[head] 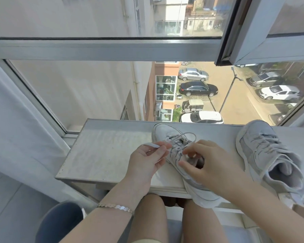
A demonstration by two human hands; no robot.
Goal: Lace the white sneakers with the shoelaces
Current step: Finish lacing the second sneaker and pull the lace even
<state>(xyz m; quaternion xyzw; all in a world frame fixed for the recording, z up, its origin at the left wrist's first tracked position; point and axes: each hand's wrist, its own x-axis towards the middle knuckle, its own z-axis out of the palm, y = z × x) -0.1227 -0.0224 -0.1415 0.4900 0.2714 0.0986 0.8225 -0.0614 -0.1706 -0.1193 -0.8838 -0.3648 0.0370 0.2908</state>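
A white sneaker [165, 133] lies on the pale window ledge [104, 151], toe pointing away, heel hanging over the near edge. Its white shoelace [188, 135] loops over the tongue. My left hand [147, 160] pinches the flat lace end [152, 145] just left of the shoe. My right hand [211, 163] is curled over the upper eyelets and tongue, fingertips pinching at the lace there; the eyelets under it are hidden. A second white sneaker [263, 155], laced, lies on the ledge at the right.
A large window [95, 93] stands directly behind the ledge, with an open sash [263, 37] at the upper right. A white curtain [16, 137] hangs at the left. A dark round stool [60, 221] sits at the lower left beside my knees.
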